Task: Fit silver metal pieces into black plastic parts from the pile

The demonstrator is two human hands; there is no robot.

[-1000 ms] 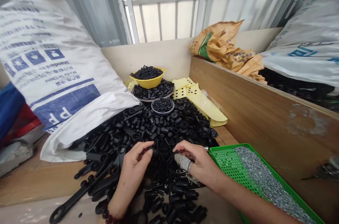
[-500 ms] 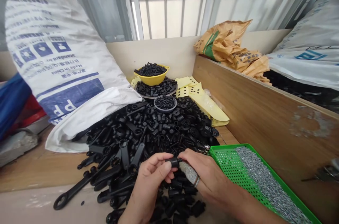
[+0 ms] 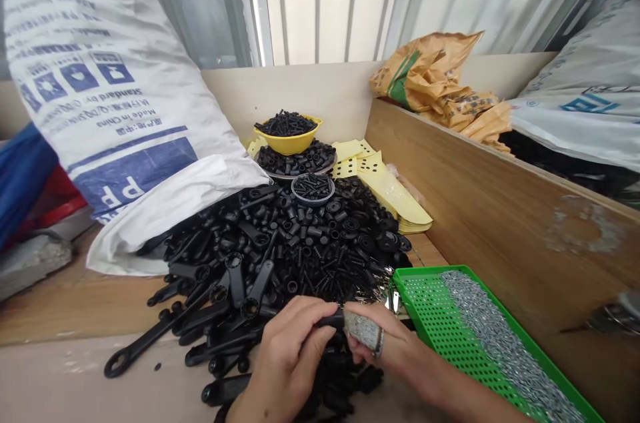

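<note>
My left hand (image 3: 295, 349) is closed around a short black plastic cylinder (image 3: 332, 321), which lies sideways between thumb and fingers. My right hand (image 3: 400, 346) is closed at the cylinder's right end. Whatever sits in its fingers is hidden. A grey wrap (image 3: 363, 331) with a band covers one of that hand's digits. Both hands are over the near part of a large pile of black plastic parts (image 3: 310, 236), which includes long handles, caps and small screw-like pieces. More black cylinders lie below the hands, partly covered by them.
To the right stands a green perforated tray (image 3: 425, 316) with small metal pieces (image 3: 500, 336). Behind the pile are a yellow bowl (image 3: 290, 144), a small clear bowl (image 3: 313, 201) and yellow cards (image 3: 395, 193). A white sack (image 3: 115, 76) leans at left; a wooden divider (image 3: 480, 176) runs along the right.
Both hands have moved slightly right and closer together, and my left fingers now cover more of the black cylinder. The camera view has shifted a little.
</note>
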